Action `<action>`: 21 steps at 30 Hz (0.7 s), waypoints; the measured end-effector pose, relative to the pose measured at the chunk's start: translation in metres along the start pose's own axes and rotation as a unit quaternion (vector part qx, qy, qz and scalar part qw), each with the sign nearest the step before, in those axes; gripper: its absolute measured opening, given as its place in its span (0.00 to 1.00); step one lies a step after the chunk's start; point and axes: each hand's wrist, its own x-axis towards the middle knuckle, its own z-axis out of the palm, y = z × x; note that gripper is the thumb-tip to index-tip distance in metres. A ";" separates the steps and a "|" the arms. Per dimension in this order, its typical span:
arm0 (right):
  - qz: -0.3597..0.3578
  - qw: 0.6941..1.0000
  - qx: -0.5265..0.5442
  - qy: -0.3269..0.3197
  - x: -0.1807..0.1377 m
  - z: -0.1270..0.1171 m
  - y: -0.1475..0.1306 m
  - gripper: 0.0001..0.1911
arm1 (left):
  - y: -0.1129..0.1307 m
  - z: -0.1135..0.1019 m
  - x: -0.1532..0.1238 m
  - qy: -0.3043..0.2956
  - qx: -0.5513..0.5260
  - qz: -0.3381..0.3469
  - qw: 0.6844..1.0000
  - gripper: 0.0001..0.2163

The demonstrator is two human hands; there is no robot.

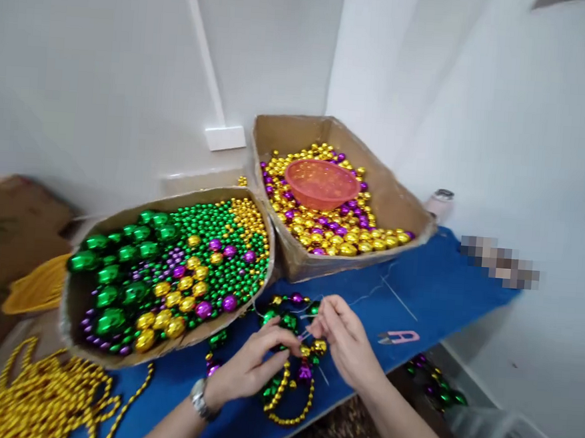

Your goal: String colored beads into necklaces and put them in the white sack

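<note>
Palms down over blue counter (433,282). Left hand (255,366) pinched on bead string (288,385), right hand (347,339) pinched on thin thread (375,290). Counter edge close below bead string. Bead boxes (299,263) just behind. Bare room at right, near pink clippers (399,336).

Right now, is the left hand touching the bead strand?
Touching. In the head view the left hand pinches the bead strand on the blue table.

Bead strand (306,370): shiny green, gold and purple beads, bunched in loose loops on the blue worktop (433,282). Thin thread (400,298) trails from it, slack, rightward.
</note>
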 end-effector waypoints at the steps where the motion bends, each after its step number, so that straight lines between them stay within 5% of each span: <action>1: 0.003 1.000 -0.012 0.014 0.003 0.000 0.006 0.14 | -0.001 -0.003 0.000 -0.026 0.011 0.000 1.000 0.10; 6: 0.016 0.990 -0.138 0.015 0.004 -0.027 0.033 0.16 | -0.010 -0.009 -0.001 -0.084 0.037 0.009 0.996 0.17; 11: 0.036 0.930 -0.364 0.024 -0.013 -0.123 0.064 0.11 | -0.020 -0.003 0.000 -0.029 0.066 0.012 0.997 0.15; 15: 0.055 0.865 -0.498 -0.006 -0.030 -0.187 0.092 0.18 | -0.023 -0.001 0.001 0.018 0.056 0.000 0.998 0.15; 21: 0.006 0.814 -0.579 -0.035 -0.050 -0.217 0.126 0.23 | -0.016 -0.004 0.002 0.056 -0.028 0.007 0.998 0.20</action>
